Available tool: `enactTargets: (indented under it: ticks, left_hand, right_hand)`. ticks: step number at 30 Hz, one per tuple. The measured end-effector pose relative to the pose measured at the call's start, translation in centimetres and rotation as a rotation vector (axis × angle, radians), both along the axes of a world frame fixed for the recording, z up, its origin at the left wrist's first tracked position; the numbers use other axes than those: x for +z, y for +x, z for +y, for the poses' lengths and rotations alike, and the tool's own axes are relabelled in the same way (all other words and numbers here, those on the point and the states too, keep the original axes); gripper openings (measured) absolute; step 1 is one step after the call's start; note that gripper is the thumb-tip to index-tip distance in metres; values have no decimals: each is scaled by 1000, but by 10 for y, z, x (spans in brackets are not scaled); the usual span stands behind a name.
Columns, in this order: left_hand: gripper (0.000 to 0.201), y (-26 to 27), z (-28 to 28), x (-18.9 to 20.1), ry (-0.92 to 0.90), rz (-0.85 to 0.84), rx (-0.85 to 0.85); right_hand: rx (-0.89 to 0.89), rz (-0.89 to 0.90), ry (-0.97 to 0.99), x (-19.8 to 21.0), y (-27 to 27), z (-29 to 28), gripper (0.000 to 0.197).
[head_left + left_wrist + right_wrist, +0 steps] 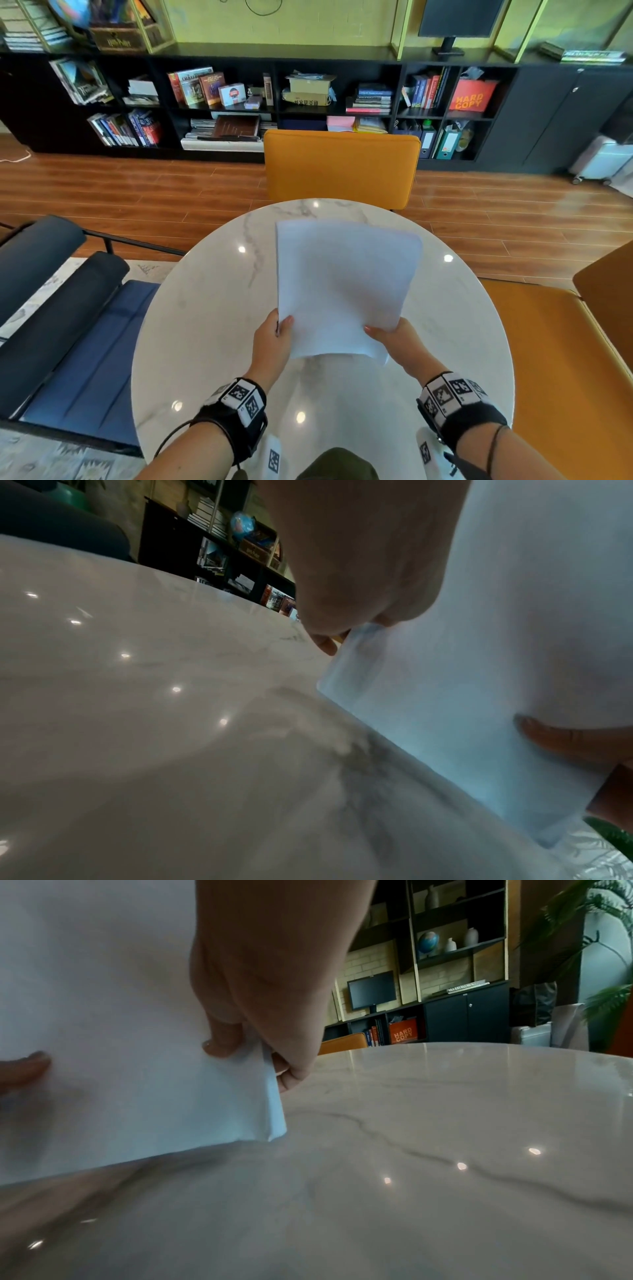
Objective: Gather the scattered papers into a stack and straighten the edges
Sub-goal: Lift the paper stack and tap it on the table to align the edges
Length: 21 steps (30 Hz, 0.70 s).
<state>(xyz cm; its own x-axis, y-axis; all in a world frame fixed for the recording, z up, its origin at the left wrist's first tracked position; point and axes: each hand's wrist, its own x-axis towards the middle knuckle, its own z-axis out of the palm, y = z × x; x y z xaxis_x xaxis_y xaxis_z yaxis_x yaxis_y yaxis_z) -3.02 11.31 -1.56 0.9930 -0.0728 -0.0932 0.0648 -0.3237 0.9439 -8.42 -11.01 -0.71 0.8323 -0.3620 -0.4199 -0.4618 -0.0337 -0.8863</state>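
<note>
A stack of white papers stands tilted on its lower edge over the round marble table. My left hand pinches the stack's lower left side, thumb on the front sheet. My right hand pinches the lower right side the same way. In the left wrist view the papers have their bottom edge at or just above the tabletop, and my left hand grips one side. In the right wrist view my right hand clamps the papers, whose lower right corner looks slightly uneven.
An orange chair stands at the table's far side. A blue armchair is on the left and an orange seat on the right. A black bookshelf lines the wall.
</note>
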Motion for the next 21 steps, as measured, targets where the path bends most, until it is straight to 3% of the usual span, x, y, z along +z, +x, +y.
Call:
enactTargets:
  ticks: [6, 9, 13, 16, 19, 21]
  left_hand:
    - [31, 11, -6, 18, -87, 42, 33]
    - [29, 7, -11, 27, -177, 70, 42]
    - [48, 4, -9, 29, -206, 54, 74]
    - [39, 5, -4, 24, -200, -2, 86]
    - [24, 4, -1, 18, -163, -16, 102]
    - [17, 3, 2, 20, -119, -38, 88]
  right_hand:
    - [39, -45, 60, 19, 12, 1, 33]
    - [87, -67, 72, 27, 17, -1, 40]
    - [84, -108, 13, 34, 19, -2, 32]
    - [65, -148, -6, 35, 17, 0, 33]
    - [-21, -311, 99, 44, 14, 1, 28]
    - [-119, -456, 148, 55, 14, -3, 43]
